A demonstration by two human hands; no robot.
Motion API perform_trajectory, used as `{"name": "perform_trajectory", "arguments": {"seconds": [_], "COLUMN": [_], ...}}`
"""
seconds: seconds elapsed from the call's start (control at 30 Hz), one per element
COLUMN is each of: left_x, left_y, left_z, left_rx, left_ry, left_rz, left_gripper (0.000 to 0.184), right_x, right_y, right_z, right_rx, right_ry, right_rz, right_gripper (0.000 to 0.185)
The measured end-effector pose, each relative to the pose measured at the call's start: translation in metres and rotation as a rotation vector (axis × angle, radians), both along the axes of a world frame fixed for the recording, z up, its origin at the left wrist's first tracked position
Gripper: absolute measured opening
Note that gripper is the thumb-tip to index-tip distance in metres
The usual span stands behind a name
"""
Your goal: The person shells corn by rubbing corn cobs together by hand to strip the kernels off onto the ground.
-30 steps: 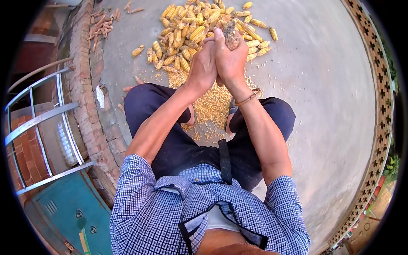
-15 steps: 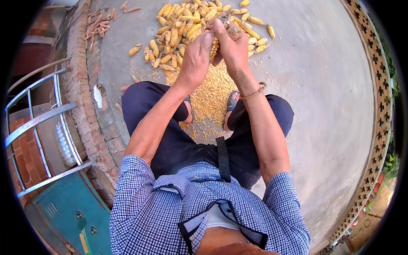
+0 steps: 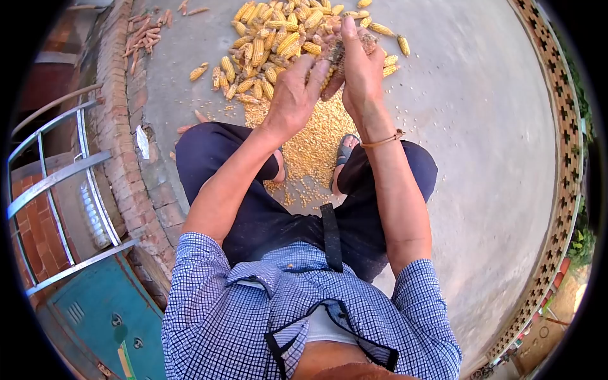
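Note:
Above the heap of loose kernels [image 3: 313,139], both my hands are closed together on corn. My left hand [image 3: 294,95] grips an ear of corn [image 3: 327,77] that still carries yellow kernels on its visible side. My right hand [image 3: 364,79] is wrapped round a brownish, bare-looking corn cob [image 3: 368,43], pressed against that ear. The fingers hide much of both pieces, and where one ends and the other begins is hard to make out. Just beyond my hands lies a pile of yellow corn ears [image 3: 269,47].
Stripped reddish cobs [image 3: 144,38] lie by a brick edging [image 3: 120,126] at the far left. My sandalled feet [image 3: 347,152] flank the kernels. A metal rail [image 3: 57,180] and a teal metal panel [image 3: 95,316] stand at left; a perforated brick border [image 3: 567,145] curves along the right.
My right hand has shifted slightly right, and its thumb has risen. My left hand has dropped a little lower. The two hands are somewhat further apart, showing more of the cob between them.

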State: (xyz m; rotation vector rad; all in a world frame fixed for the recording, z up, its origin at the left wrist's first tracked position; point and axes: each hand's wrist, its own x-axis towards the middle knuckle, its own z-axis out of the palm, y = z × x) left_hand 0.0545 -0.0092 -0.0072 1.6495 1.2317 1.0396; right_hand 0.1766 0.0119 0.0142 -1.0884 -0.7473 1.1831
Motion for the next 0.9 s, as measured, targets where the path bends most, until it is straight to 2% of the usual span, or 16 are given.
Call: {"name": "perform_trajectory", "arguments": {"seconds": [0.1,0.2,0.33,0.43,0.53,0.57,0.67,0.7,0.8,0.83,0.9], "left_x": [0.004,0.003,0.000,-0.009,-0.012,-0.011,-0.008,-0.005,0.005,0.005,0.005], "left_y": [-0.004,-0.006,-0.004,-0.001,0.003,0.005,0.009,0.005,-0.004,-0.006,-0.004], "left_z": [-0.008,-0.006,0.003,0.020,0.019,0.015,0.002,0.005,-0.002,-0.002,0.001], "left_rx": [0.049,0.015,-0.106,-0.416,-0.330,-0.276,-0.019,0.139,0.338,0.356,0.241], "left_ry": [-0.037,-0.054,-0.248,-0.356,-0.375,-0.354,-0.189,-0.077,0.062,0.071,0.008], "left_rz": [-0.072,-0.122,-0.162,-0.104,-0.060,-0.029,0.038,0.048,0.012,0.015,-0.016], "left_gripper": [0.038,0.041,0.048,0.051,0.052,0.052,0.052,0.043,0.032,0.025,0.026], "right_x": [-0.008,-0.003,0.006,0.013,0.005,0.000,-0.018,-0.023,-0.038,-0.036,-0.032], "right_y": [0.006,0.008,0.002,-0.001,-0.004,-0.009,-0.019,-0.019,-0.020,-0.018,-0.016], "right_z": [-0.013,-0.017,-0.003,0.004,0.001,0.001,0.001,0.000,0.001,0.000,0.000], "right_rx": [0.049,0.022,0.038,0.087,0.117,0.104,0.103,0.122,0.018,0.031,0.048], "right_ry": [-0.040,-0.183,-0.074,0.119,0.086,0.096,0.014,0.000,-0.104,-0.154,-0.251], "right_rz": [-0.227,-0.270,-0.113,0.065,0.134,0.178,0.118,0.104,-0.174,-0.180,-0.190], "right_gripper": [0.036,0.039,0.039,0.038,0.038,0.044,0.046,0.046,0.028,0.026,0.024]}}
